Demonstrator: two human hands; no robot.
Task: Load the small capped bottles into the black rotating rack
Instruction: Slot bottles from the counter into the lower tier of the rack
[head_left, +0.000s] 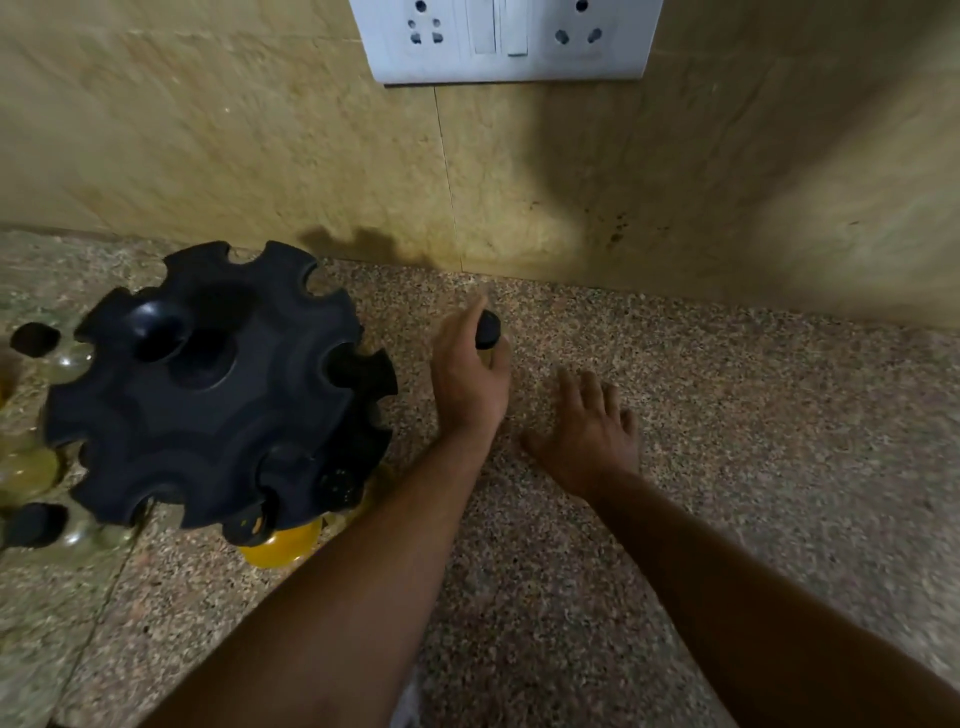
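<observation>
The black rotating rack (218, 384) stands on the left of the speckled stone counter (727, 415), its notched top facing me. Black-capped bottles sit in its slots: one with yellow contents at the front (283, 540) and clear ones at the left (36, 340). My left hand (467, 374) grips a small bottle with a black cap (488, 330), just right of the rack near the wall. My right hand (592, 431) rests flat on the counter with fingers spread, holding nothing.
A tiled wall (260, 145) rises right behind the counter, with a white socket and switch plate (509, 36) high up. The counter stretches to the right and toward me.
</observation>
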